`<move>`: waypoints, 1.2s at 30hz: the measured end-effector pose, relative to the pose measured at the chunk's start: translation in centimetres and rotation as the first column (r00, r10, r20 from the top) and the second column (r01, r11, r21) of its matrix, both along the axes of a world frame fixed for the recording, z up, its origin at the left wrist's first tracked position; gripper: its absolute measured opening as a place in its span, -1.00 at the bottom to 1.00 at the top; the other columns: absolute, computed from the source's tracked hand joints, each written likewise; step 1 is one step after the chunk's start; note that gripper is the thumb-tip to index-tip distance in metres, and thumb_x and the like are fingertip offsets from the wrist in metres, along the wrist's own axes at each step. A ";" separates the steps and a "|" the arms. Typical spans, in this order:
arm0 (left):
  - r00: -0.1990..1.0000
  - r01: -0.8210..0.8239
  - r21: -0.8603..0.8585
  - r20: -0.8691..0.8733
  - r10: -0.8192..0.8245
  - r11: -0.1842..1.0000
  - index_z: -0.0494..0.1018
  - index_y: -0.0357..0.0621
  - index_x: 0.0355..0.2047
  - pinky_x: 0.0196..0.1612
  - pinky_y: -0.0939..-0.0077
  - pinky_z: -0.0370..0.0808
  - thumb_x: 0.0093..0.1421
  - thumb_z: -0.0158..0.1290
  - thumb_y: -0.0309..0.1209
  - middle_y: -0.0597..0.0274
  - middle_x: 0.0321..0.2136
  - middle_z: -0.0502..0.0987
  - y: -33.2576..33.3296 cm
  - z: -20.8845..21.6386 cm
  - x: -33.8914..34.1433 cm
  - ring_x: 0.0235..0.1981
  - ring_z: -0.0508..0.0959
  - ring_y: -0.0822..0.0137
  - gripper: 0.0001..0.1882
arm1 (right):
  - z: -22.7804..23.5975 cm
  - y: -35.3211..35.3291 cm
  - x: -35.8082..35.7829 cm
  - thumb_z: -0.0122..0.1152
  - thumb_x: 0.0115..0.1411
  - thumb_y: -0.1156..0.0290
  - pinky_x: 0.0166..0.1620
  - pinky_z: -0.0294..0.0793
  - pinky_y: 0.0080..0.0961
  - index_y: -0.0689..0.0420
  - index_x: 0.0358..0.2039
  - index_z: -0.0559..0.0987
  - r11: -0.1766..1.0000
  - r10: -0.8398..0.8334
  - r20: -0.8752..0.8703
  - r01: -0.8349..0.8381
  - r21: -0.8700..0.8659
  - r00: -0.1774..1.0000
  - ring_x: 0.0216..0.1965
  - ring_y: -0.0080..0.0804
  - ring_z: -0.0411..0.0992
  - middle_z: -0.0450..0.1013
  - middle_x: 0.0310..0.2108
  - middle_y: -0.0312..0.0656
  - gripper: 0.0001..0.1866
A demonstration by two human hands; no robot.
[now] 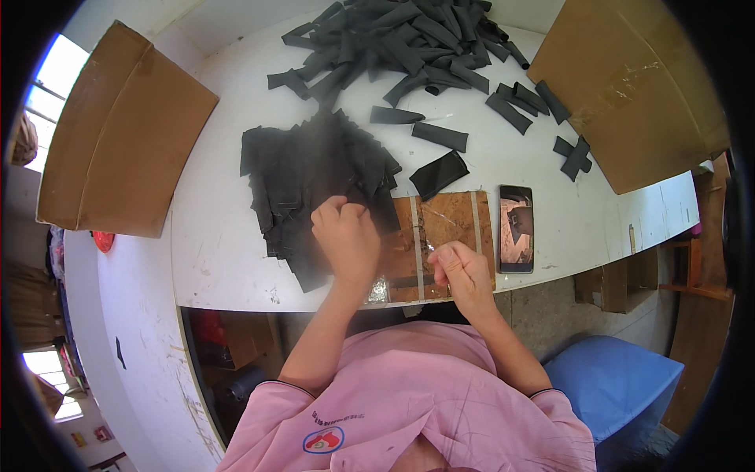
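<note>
My left hand [346, 240] is over the near right part of a stack of flat black fabric pieces [275, 181], its fingers curled. Whether it grips one of them is hidden. My right hand [465, 279] is closed in a pinch above a brown board [456, 216] with pale tape strips across it. Something small and shiny shows at its fingertips, too small to name. Just past the board lies a folded black piece [439, 175]. Two narrow black fabric tubes [439, 136] rest beyond it.
A large heap of black tubes [401, 47] covers the table's far side. Cardboard boxes stand at the left [118, 134] and right [629, 94]. A phone [516, 230] lies right of the board. Below the table's right edge is a blue covered thing [613, 381].
</note>
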State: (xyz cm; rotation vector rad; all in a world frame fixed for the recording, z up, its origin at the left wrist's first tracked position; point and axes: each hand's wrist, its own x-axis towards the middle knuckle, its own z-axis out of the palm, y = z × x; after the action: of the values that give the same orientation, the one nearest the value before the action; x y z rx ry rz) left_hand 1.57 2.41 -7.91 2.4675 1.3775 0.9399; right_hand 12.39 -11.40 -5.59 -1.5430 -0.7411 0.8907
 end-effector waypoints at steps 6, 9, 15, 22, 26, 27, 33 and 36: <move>0.851 0.217 -0.402 0.525 0.030 0.890 0.42 -0.26 -0.50 -0.36 0.54 0.37 -0.07 0.06 -0.55 0.15 -0.45 0.48 -0.4 3.3 -4.0 -0.44 0.46 0.32 -0.92 | 2.4 0.7 -2.3 0.03 0.07 0.43 -0.56 0.28 -0.51 0.27 -0.52 0.44 0.986 0.038 0.377 -0.095 0.134 0.925 -0.66 -0.33 0.30 0.32 -0.67 -0.12 -0.84; 0.665 0.598 -0.677 0.718 0.205 0.430 0.40 -0.29 -0.45 -0.33 0.77 0.35 0.00 0.05 -0.61 0.19 -0.43 0.48 -1.6 6.7 -5.8 -0.47 0.43 0.58 -0.93 | 4.4 0.7 -2.7 0.16 -0.08 0.52 -0.51 0.32 -0.41 0.25 -0.53 0.44 0.930 -0.009 0.658 -0.236 0.283 0.753 -0.57 -0.21 0.35 0.35 -0.60 -0.14 -0.89; 0.673 0.725 -0.651 0.602 -0.429 0.223 0.39 -0.30 -0.51 -0.34 0.57 0.36 0.00 0.07 -0.56 0.23 -0.51 0.48 -1.3 8.3 -8.1 -0.47 0.42 0.45 -0.92 | 7.1 2.4 -2.5 0.23 -0.14 0.51 -0.47 0.33 -0.48 0.25 -0.53 0.46 0.891 -0.035 0.725 -0.306 0.334 0.688 -0.52 -0.28 0.38 0.37 -0.55 -0.20 -0.84; 0.697 0.717 -0.675 0.703 -0.140 0.177 0.42 -0.30 -0.48 -0.39 0.66 0.37 0.04 0.06 -0.48 0.22 -0.50 0.47 -2.5 7.7 -7.5 -0.49 0.43 0.49 -0.89 | 4.9 0.7 -1.8 0.20 -0.09 0.48 -0.49 0.31 -0.55 0.26 -0.53 0.47 0.917 0.385 0.113 -0.394 0.065 0.916 -0.57 -0.39 0.36 0.38 -0.59 -0.19 -0.87; 0.697 0.706 -0.707 0.705 0.128 0.047 0.44 -0.32 -0.39 -0.42 0.69 0.40 0.10 0.01 -0.45 0.23 -0.50 0.47 -2.3 7.1 -7.3 -0.48 0.44 0.53 -0.85 | 4.6 0.4 -1.8 0.15 -0.04 0.46 -0.50 0.30 -0.55 0.27 -0.53 0.46 0.916 0.382 0.151 -0.395 0.071 0.912 -0.59 -0.39 0.35 0.37 -0.61 -0.18 -0.87; 0.696 0.707 -0.706 0.706 0.130 0.047 0.44 -0.32 -0.39 -0.42 0.69 0.40 0.10 0.01 -0.45 0.23 -0.50 0.47 -2.2 7.0 -7.3 -0.48 0.44 0.53 -0.85 | 4.5 0.5 -1.8 0.14 -0.03 0.47 -0.51 0.29 -0.53 0.27 -0.53 0.46 0.913 0.388 0.174 -0.403 0.062 0.905 -0.60 -0.38 0.35 0.36 -0.62 -0.17 -0.88; 0.736 0.677 -0.733 0.675 0.054 -0.071 0.45 -0.33 -0.40 -0.51 0.74 0.40 0.04 0.07 -0.50 0.28 -0.55 0.47 -1.8 7.1 -7.3 -0.59 0.42 0.57 -0.87 | 4.1 0.7 -1.7 0.12 -0.02 0.50 -0.54 0.28 -0.47 0.28 -0.55 0.44 0.897 0.416 0.269 -0.441 0.038 0.869 -0.62 -0.29 0.33 0.33 -0.64 -0.13 -0.89; 0.771 0.635 -0.768 0.636 0.015 -0.079 0.46 -0.31 -0.43 -0.56 0.76 0.39 0.01 0.10 -0.53 0.29 -0.58 0.47 -1.2 7.1 -7.2 -0.61 0.42 0.59 -0.89 | 4.0 0.9 -1.6 0.11 -0.03 0.52 -0.53 0.28 -0.45 0.29 -0.55 0.43 0.881 0.439 0.289 -0.471 0.046 0.850 -0.61 -0.24 0.32 0.32 -0.63 -0.11 -0.91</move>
State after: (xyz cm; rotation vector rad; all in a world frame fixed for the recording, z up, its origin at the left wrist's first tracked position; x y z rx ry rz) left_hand -5.63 1.24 -0.79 1.0854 0.6228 0.1169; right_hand 10.82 -10.52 -1.60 -1.4217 -1.3796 0.9668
